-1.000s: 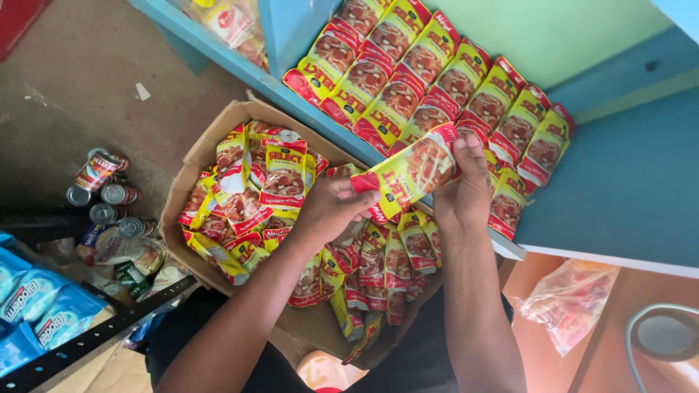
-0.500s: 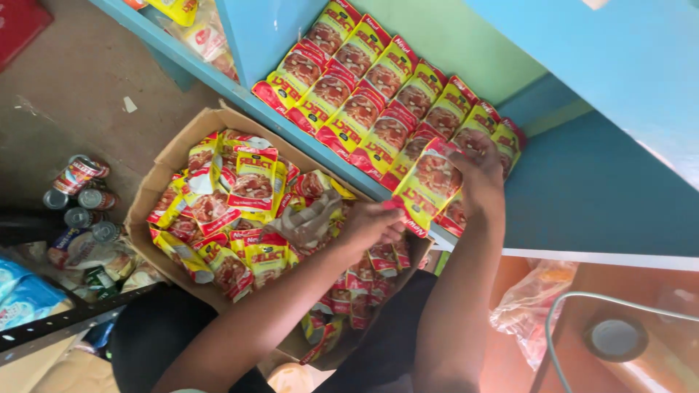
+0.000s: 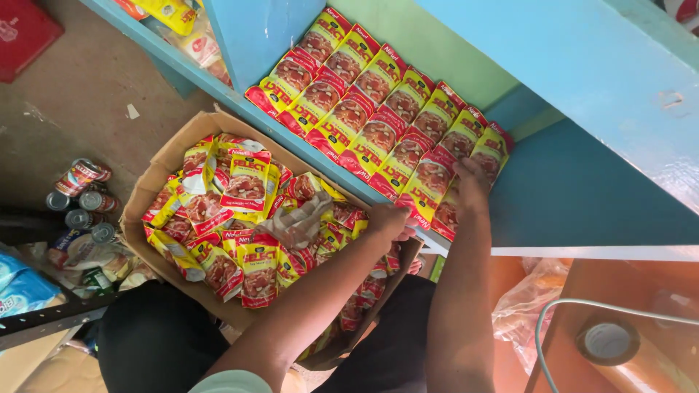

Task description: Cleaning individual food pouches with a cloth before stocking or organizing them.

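Right hand (image 3: 472, 178) is pressing a red-and-yellow food pouch (image 3: 429, 191) into the row's end at the blue shelf's (image 3: 582, 196) front edge, left hand (image 3: 389, 220) pinching its lower corner, and so near the lip it is risking slipping into the cardboard box (image 3: 156, 178).

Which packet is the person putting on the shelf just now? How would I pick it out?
Find the blue shelf with its rows of red and yellow packets. Follow the front row to its near end: the packet there is the only one with both hands, left and right, on it.
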